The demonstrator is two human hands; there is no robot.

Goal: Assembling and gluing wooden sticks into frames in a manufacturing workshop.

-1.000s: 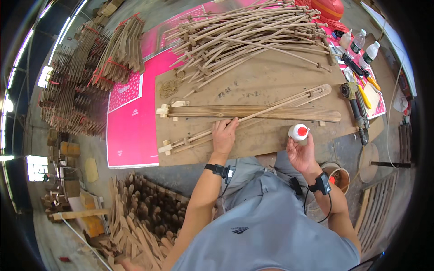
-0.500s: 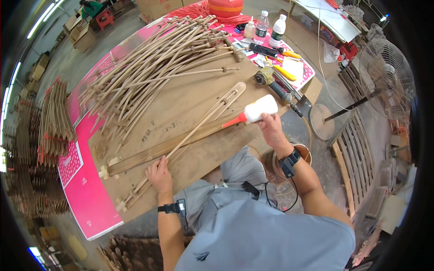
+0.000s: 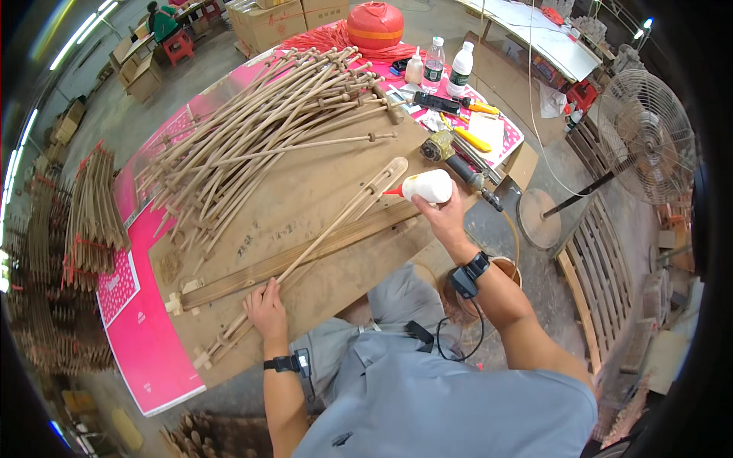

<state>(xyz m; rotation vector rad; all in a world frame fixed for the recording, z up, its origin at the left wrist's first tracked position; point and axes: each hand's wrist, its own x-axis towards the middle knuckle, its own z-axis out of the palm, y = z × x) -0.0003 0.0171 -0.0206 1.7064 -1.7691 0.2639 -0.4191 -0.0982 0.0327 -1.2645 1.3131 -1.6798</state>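
My right hand [image 3: 445, 217] is closed around a white squeeze bottle [image 3: 429, 185] with a red nozzle, tipped so that the nozzle points left. Its tip is close to the slotted, rounded end of a long wooden piece [image 3: 388, 175]; whether it touches cannot be made out. My left hand [image 3: 266, 311] grips the thin wooden rod [image 3: 311, 246] of this piece lower down, fingers wrapped over it. The piece lies slantwise across a long grooved wooden bar [image 3: 252, 278] on the brown board [image 3: 321, 278].
A big heap of thin wooden rods [image 3: 267, 122] covers the table's far left. Right of it are plastic bottles [image 3: 434, 65], a yellow-handled tool [image 3: 476, 142] and an air tool [image 3: 450, 156] with a hose. A fan [image 3: 645, 122] stands right; bundled rods [image 3: 95, 206] stand left.
My right hand has brought the bottle left and slightly away from me, its nozzle now beside the slotted end. The left hand keeps its grip on the rod. The view has shifted slightly.
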